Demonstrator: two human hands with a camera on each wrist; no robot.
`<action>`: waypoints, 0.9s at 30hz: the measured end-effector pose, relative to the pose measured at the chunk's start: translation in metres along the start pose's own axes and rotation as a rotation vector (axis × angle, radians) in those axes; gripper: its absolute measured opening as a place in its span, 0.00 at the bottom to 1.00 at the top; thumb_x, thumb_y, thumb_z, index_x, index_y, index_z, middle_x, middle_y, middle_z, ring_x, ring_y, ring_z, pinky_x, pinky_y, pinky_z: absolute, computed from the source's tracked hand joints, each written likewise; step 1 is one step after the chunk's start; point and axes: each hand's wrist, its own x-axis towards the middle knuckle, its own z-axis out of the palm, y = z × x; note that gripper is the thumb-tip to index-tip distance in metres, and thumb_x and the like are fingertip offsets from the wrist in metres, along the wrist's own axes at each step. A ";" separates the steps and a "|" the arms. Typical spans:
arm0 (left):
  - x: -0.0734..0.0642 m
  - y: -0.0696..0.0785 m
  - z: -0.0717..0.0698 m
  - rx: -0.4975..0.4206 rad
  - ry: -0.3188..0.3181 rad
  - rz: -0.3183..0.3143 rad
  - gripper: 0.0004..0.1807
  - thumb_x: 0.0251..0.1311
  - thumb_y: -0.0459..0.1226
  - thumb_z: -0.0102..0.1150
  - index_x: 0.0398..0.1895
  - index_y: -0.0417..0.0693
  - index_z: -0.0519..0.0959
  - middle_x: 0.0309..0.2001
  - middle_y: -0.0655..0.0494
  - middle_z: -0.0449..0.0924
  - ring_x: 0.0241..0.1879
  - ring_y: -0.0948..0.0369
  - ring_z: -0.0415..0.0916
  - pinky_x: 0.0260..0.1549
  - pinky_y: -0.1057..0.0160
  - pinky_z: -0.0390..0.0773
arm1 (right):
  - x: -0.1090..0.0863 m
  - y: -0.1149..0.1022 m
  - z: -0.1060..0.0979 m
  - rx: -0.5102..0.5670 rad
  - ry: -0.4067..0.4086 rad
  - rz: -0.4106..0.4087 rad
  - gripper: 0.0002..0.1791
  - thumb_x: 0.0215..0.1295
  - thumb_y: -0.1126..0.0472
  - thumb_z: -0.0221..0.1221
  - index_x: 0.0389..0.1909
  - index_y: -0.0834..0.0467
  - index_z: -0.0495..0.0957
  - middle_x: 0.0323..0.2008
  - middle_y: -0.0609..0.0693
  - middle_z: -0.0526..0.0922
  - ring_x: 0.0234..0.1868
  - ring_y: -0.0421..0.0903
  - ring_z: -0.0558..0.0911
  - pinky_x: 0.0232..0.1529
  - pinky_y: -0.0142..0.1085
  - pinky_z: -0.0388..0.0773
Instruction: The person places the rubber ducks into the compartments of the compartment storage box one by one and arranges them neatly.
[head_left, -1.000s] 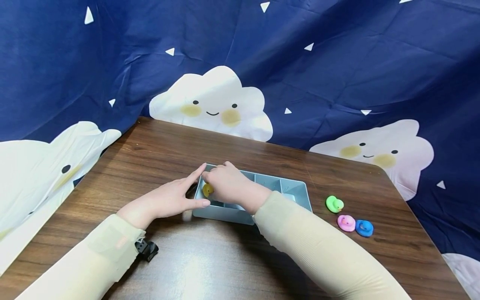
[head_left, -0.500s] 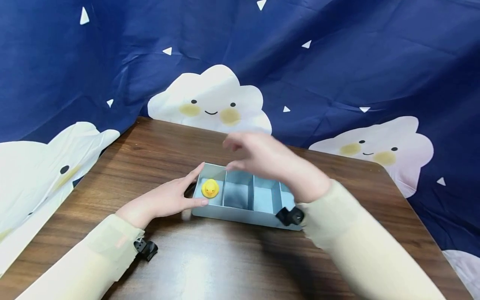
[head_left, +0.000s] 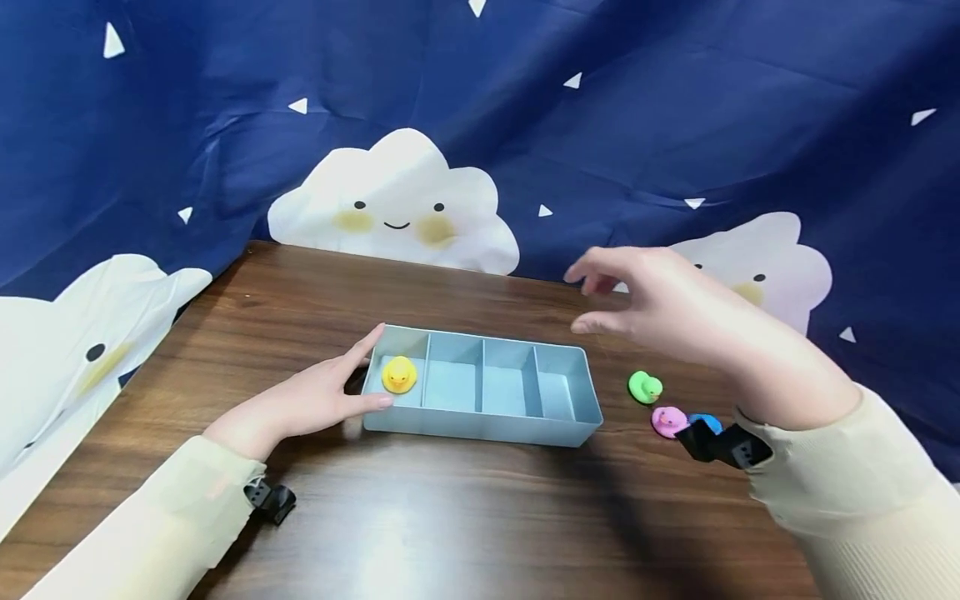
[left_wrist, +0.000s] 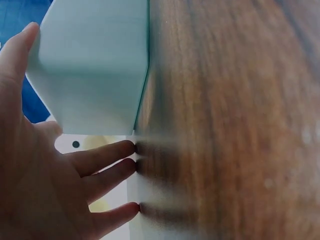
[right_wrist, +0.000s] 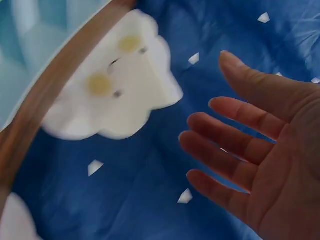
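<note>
My left hand (head_left: pixel 318 398) rests at the left end of a pale blue divided box (head_left: pixel 480 427). Its thumb touches the front rim, and its index finger reaches the back left corner. In the left wrist view the other fingers (left_wrist: pixel 107 162) are straight, their tips at the tabletop. A yellow rubber duck (head_left: pixel 399 376) sits in the leftmost compartment. High above the table, right of the box, my right hand (head_left: pixel 660 304) holds nothing, its fingers loosely bent. Green (head_left: pixel 643 387), pink (head_left: pixel 667 422) and blue rubber ducks (head_left: pixel 705 422) lie below it; the wrist camera partly covers the blue one.
The brown wooden table (head_left: pixel 420 508) carries the box and ducks. Behind it hangs a dark blue curtain (head_left: pixel 630 142) with white clouds and triangles. Black cameras (head_left: pixel 723 446) are strapped to both wrists.
My right hand has lifted out of the leftmost compartment, leaving the yellow duck there, and moved right over the loose ducks. My left hand stays at the box while the head view shifts slightly right.
</note>
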 end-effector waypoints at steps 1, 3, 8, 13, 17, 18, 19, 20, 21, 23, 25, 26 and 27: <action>-0.001 -0.001 -0.001 0.003 0.004 -0.001 0.55 0.59 0.66 0.58 0.78 0.76 0.30 0.71 0.45 0.63 0.69 0.44 0.59 0.62 0.38 0.60 | -0.004 0.008 0.002 -0.011 -0.012 0.013 0.20 0.55 0.58 0.74 0.48 0.55 0.81 0.38 0.47 0.83 0.42 0.46 0.81 0.45 0.46 0.76; -0.002 -0.001 -0.002 0.008 0.011 -0.003 0.55 0.59 0.65 0.58 0.78 0.76 0.31 0.71 0.45 0.64 0.69 0.43 0.59 0.62 0.37 0.60 | -0.012 0.027 0.007 -0.031 -0.038 0.035 0.20 0.55 0.58 0.74 0.48 0.57 0.81 0.39 0.49 0.84 0.42 0.48 0.81 0.45 0.48 0.76; -0.003 0.000 -0.002 0.009 0.013 0.005 0.55 0.60 0.64 0.58 0.78 0.76 0.31 0.70 0.43 0.64 0.69 0.42 0.59 0.62 0.37 0.59 | -0.035 0.084 0.028 -0.085 -0.087 0.130 0.20 0.53 0.58 0.74 0.45 0.61 0.81 0.36 0.50 0.84 0.38 0.50 0.81 0.41 0.49 0.77; -0.001 0.002 0.001 0.011 0.003 0.018 0.54 0.61 0.64 0.58 0.78 0.75 0.30 0.70 0.42 0.64 0.69 0.42 0.60 0.62 0.38 0.60 | -0.056 0.136 0.060 -0.076 -0.195 0.228 0.19 0.54 0.59 0.73 0.44 0.61 0.81 0.33 0.50 0.82 0.37 0.52 0.81 0.39 0.51 0.77; -0.001 0.001 0.001 0.021 0.001 0.016 0.54 0.61 0.64 0.57 0.78 0.74 0.30 0.70 0.42 0.64 0.69 0.42 0.59 0.62 0.37 0.60 | -0.063 0.159 0.085 -0.010 -0.249 0.250 0.15 0.54 0.64 0.72 0.43 0.61 0.83 0.36 0.53 0.82 0.41 0.55 0.81 0.42 0.53 0.77; 0.000 0.001 0.001 0.022 0.001 0.018 0.54 0.61 0.64 0.57 0.78 0.74 0.30 0.70 0.42 0.64 0.69 0.41 0.59 0.62 0.37 0.60 | -0.064 0.162 0.089 0.002 -0.257 0.255 0.15 0.54 0.65 0.72 0.42 0.61 0.83 0.37 0.54 0.82 0.42 0.56 0.81 0.43 0.53 0.77; 0.000 0.001 0.001 0.022 0.000 0.019 0.54 0.61 0.64 0.57 0.78 0.74 0.30 0.70 0.42 0.64 0.69 0.41 0.59 0.62 0.37 0.60 | -0.064 0.165 0.093 0.007 -0.264 0.253 0.15 0.53 0.66 0.72 0.42 0.62 0.83 0.37 0.55 0.82 0.42 0.57 0.81 0.43 0.54 0.77; 0.000 0.001 0.001 0.020 0.000 0.022 0.55 0.61 0.64 0.57 0.78 0.74 0.30 0.70 0.42 0.64 0.69 0.42 0.59 0.62 0.37 0.59 | -0.064 0.167 0.096 0.008 -0.272 0.250 0.16 0.51 0.67 0.72 0.42 0.62 0.83 0.38 0.56 0.83 0.43 0.58 0.81 0.43 0.54 0.77; 0.000 0.001 0.001 0.018 0.000 0.025 0.55 0.61 0.64 0.57 0.78 0.74 0.30 0.70 0.42 0.64 0.69 0.42 0.59 0.62 0.37 0.59 | -0.064 0.168 0.099 0.005 -0.282 0.244 0.17 0.50 0.68 0.72 0.42 0.64 0.83 0.40 0.59 0.83 0.43 0.59 0.81 0.44 0.55 0.77; 0.000 0.002 0.001 0.013 0.002 0.032 0.55 0.61 0.64 0.57 0.78 0.73 0.30 0.70 0.42 0.64 0.69 0.42 0.59 0.62 0.38 0.59 | -0.064 0.170 0.102 -0.018 -0.294 0.225 0.18 0.48 0.69 0.73 0.43 0.65 0.83 0.41 0.60 0.83 0.44 0.59 0.82 0.44 0.55 0.77; 0.000 0.002 0.001 0.010 0.002 0.036 0.55 0.61 0.64 0.57 0.79 0.73 0.30 0.70 0.42 0.63 0.69 0.42 0.59 0.63 0.38 0.59 | -0.063 0.170 0.105 -0.043 -0.308 0.220 0.21 0.48 0.69 0.73 0.45 0.68 0.82 0.44 0.64 0.83 0.46 0.61 0.81 0.46 0.56 0.77; -0.001 0.002 0.001 0.011 0.004 0.036 0.55 0.61 0.64 0.57 0.79 0.72 0.30 0.70 0.42 0.63 0.69 0.42 0.59 0.62 0.38 0.59 | -0.062 0.170 0.106 -0.056 -0.314 0.218 0.22 0.48 0.69 0.73 0.45 0.69 0.82 0.44 0.64 0.83 0.45 0.61 0.82 0.46 0.56 0.77; -0.001 0.002 0.001 0.012 0.005 0.036 0.55 0.61 0.64 0.57 0.79 0.72 0.30 0.70 0.42 0.63 0.69 0.42 0.60 0.62 0.37 0.60 | -0.062 0.170 0.107 -0.070 -0.316 0.216 0.22 0.48 0.70 0.73 0.46 0.69 0.82 0.45 0.65 0.82 0.46 0.61 0.82 0.47 0.56 0.77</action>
